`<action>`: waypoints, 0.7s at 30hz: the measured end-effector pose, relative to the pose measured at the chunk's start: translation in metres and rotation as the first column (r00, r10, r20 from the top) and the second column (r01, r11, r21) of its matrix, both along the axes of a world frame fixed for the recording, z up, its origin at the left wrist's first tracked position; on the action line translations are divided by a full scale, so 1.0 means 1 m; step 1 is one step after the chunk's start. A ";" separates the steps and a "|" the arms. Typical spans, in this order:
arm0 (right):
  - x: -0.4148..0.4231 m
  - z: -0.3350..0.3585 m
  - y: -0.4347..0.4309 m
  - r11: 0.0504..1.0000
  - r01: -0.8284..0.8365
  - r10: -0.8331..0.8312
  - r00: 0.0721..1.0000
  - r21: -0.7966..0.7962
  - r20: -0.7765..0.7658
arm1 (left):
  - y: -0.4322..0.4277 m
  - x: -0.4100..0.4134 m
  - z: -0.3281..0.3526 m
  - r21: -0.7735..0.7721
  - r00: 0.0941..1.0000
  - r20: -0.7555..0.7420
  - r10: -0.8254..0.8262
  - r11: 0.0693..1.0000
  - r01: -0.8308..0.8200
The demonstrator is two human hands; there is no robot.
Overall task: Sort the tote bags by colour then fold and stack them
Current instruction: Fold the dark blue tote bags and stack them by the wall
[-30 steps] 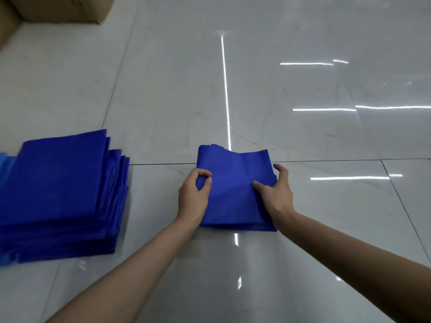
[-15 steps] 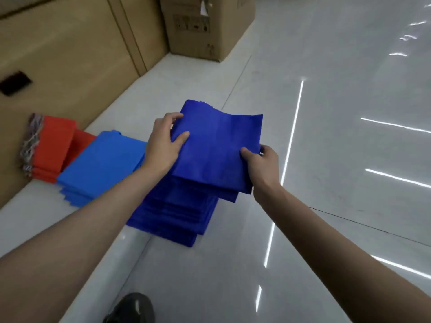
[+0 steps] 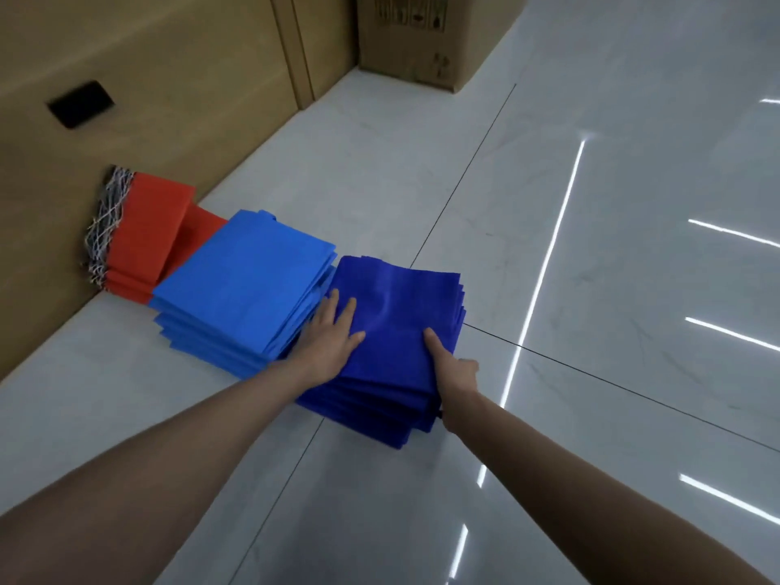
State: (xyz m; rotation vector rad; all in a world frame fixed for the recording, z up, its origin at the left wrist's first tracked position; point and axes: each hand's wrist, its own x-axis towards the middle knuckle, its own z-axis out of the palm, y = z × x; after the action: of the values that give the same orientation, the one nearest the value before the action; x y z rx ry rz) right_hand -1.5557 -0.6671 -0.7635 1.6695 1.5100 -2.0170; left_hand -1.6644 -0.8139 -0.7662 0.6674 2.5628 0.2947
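A folded dark blue tote bag [image 3: 401, 306] lies on top of the dark blue stack [image 3: 380, 409] on the floor. My left hand [image 3: 331, 342] presses flat on the bag's left side with straight fingers. My right hand [image 3: 453, 367] grips the bag's near right corner, thumb on top and fingers curled under the edge. To the left stands a light blue stack [image 3: 249, 285]. Beyond it, against the wall, lies a red stack [image 3: 147, 230] with white and grey cords at its far end.
A wooden wall panel [image 3: 139, 99] with a black socket [image 3: 80, 104] runs along the left. A cardboard box [image 3: 422, 31] stands at the back. Glossy pale floor tiles [image 3: 591, 247] spread to the right.
The bag went from the floor in front of me, up and leftward, and now lies on the dark blue stack. My left hand has flattened on it.
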 end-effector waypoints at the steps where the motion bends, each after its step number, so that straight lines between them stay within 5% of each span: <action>1: 0.001 -0.004 -0.002 0.996 0.028 -0.030 0.999 -0.081 -0.026 | 0.000 0.002 -0.009 -0.012 1.000 0.010 -0.003 1.000 0.003; 9: 0.008 -0.012 0.009 0.939 -0.074 0.010 0.982 -0.335 -0.187 | -0.002 0.008 -0.028 0.112 0.998 0.057 0.000 0.994 -0.006; 16: 0.041 -0.010 0.001 0.944 -0.009 -0.075 0.967 -0.329 -0.242 | -0.009 0.036 -0.016 0.164 0.996 0.083 -0.035 0.986 0.021; 21: 0.064 0.000 -0.005 0.936 -0.050 -0.054 0.957 -0.348 -0.284 | -0.028 0.054 -0.012 0.378 0.995 0.042 0.087 0.921 -0.096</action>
State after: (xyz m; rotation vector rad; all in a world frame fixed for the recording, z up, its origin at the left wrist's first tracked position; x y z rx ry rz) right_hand -1.4916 -0.6717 -0.7639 1.2811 1.1183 -2.4422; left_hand -1.6104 -0.8421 -0.7785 0.6721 2.5376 0.8438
